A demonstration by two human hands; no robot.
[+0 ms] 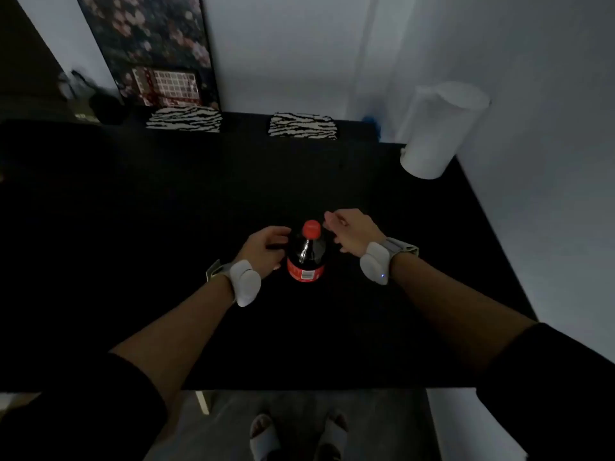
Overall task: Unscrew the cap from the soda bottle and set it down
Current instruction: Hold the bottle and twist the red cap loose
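A dark soda bottle [307, 256] with a red label stands upright in the middle of the black table [133, 227]. Its red cap [311, 229] sits on the neck. My left hand [264, 249] is at the bottle's left side, fingers curled against its shoulder. My right hand [351, 232] hovers just right of the cap with fingers loosely apart, not touching it. Both wrists wear white bands.
A white paper towel roll [436, 131] stands at the table's far right corner. Two zebra-patterned chair backs [184, 119] [303, 126] line the far edge. A wall runs close along the right side. My feet show below the near table edge.
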